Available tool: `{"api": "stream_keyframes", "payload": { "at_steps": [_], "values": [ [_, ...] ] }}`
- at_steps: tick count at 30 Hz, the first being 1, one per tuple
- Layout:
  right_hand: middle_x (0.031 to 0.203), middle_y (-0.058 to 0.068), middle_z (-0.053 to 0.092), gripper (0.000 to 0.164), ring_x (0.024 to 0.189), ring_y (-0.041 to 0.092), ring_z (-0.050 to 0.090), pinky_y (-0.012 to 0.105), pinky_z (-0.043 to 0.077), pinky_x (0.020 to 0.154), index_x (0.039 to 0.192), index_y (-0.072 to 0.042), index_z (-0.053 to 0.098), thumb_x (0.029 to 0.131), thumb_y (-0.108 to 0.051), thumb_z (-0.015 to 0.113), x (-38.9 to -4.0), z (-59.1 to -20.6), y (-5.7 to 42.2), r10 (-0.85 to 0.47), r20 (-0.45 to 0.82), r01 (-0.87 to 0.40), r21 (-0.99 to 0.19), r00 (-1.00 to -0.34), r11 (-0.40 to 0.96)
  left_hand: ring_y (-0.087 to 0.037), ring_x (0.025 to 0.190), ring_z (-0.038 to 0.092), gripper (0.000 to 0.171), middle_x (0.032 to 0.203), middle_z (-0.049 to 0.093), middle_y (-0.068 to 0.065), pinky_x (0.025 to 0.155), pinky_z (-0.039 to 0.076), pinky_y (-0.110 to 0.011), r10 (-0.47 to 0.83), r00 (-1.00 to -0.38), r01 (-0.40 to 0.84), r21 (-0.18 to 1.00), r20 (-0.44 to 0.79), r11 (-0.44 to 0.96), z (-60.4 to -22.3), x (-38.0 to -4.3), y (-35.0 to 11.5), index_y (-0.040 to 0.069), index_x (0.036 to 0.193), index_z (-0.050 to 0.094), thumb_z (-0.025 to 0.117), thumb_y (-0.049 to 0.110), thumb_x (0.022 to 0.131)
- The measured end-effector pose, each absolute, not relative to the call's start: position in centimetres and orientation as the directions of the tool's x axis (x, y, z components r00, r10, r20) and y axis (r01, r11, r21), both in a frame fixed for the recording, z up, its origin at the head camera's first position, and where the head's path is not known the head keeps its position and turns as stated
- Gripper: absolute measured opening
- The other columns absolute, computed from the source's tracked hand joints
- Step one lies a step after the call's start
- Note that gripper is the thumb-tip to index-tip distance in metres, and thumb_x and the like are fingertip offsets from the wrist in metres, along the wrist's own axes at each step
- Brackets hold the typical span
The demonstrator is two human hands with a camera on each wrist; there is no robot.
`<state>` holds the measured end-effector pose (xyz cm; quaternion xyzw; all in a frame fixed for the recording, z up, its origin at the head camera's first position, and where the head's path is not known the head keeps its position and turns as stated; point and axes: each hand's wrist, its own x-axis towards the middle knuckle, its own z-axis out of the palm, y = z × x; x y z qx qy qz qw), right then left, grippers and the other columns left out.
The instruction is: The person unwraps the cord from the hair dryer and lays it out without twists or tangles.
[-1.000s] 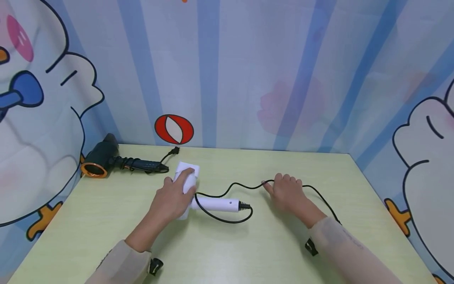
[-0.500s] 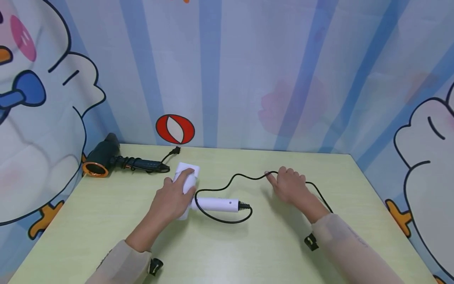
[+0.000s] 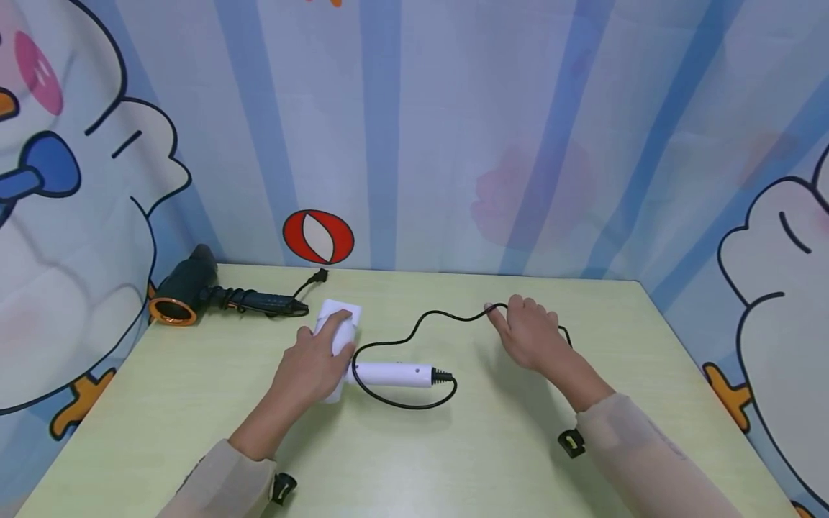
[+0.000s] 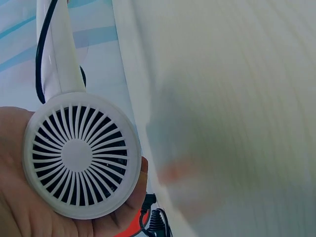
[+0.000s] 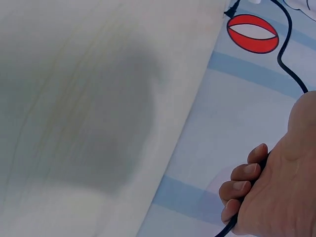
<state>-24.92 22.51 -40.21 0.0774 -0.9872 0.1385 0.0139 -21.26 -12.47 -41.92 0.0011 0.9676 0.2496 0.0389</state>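
A white hair dryer [image 3: 395,374] is on the table, its handle pointing right and its head under my left hand [image 3: 314,363]. That hand grips the dryer's head, with the round slatted vent [image 4: 76,153] facing the left wrist camera. From the handle's end the black cord [image 3: 414,327] loops back toward the head and then runs right to my right hand [image 3: 534,334]. In the right wrist view, the curled fingers [image 5: 239,185] hold the cord, which passes through the palm and comes out below. In the head view, the cord's far end is hidden behind the right forearm.
At the back left of the pale table [image 3: 421,460] lies a dark hair dryer [image 3: 188,288] with an orange ring, its cord wound round its handle and its plug [image 3: 319,275] near the back edge. A printed curtain [image 3: 440,137] hangs behind the table.
My right hand has moved slightly away from me and right with the cord, lifting the cord's middle stretch into a higher curve. The left hand stays on the white dryer.
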Motion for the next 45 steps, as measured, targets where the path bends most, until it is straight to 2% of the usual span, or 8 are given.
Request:
{"api": "stream_keyframes", "payload": {
  "at_steps": [9, 20, 32, 45],
  "values": [
    [0.079, 0.01, 0.043, 0.056, 0.068, 0.025, 0.037, 0.04, 0.024, 0.066, 0.092, -0.005, 0.046, 0.108, -0.055, 0.025, -23.2, -38.7, 22.0, -0.179, 0.121, -0.208, -0.301, -0.976, 0.931, -0.032, 0.082, 0.055, 0.057, 0.117, 0.049, -0.025, 0.055, 0.045, -0.037, 0.014, -0.997, -0.026, 0.47, -0.081, 0.882, -42.3, -21.6, -12.6, 0.032, 0.156, 0.033, 0.05, 0.043, 0.103],
    [0.077, 0.008, 0.042, 0.053, 0.067, 0.024, 0.035, 0.039, 0.023, 0.065, 0.088, -0.007, 0.047, 0.11, -0.05, 0.026, -21.1, -37.1, 21.5, -0.223, 0.178, -0.273, -0.338, -0.958, 0.901, -0.035, 0.088, 0.054, 0.059, 0.124, 0.047, -0.025, 0.058, 0.045, -0.038, -0.01, -0.994, -0.06, 0.454, -0.111, 0.889, -42.3, -21.9, -12.7, 0.033, 0.157, 0.03, 0.049, 0.045, 0.103],
    [0.077, 0.005, 0.04, 0.046, 0.068, 0.022, 0.034, 0.038, 0.023, 0.067, 0.085, -0.01, 0.044, 0.11, -0.045, 0.032, -19.5, -37.5, 21.5, -0.297, 0.204, -0.354, -0.36, -0.933, 0.864, -0.035, 0.089, 0.054, 0.059, 0.12, 0.048, -0.026, 0.059, 0.046, -0.039, -0.013, -0.994, -0.06, 0.459, -0.106, 0.886, -42.5, -22.0, -12.8, 0.031, 0.157, 0.031, 0.05, 0.044, 0.103],
    [0.082, -0.003, 0.037, 0.029, 0.073, 0.014, 0.031, 0.037, 0.024, 0.071, 0.088, -0.016, 0.042, 0.111, -0.033, 0.038, -16.1, -38.9, 22.0, -0.434, 0.275, -0.511, -0.378, -0.858, 0.772, -0.035, 0.089, 0.054, 0.058, 0.118, 0.048, -0.026, 0.057, 0.045, -0.039, -0.011, -0.995, -0.055, 0.466, -0.095, 0.883, -42.7, -22.4, -13.1, 0.03, 0.157, 0.031, 0.049, 0.042, 0.103]
  ]
}}
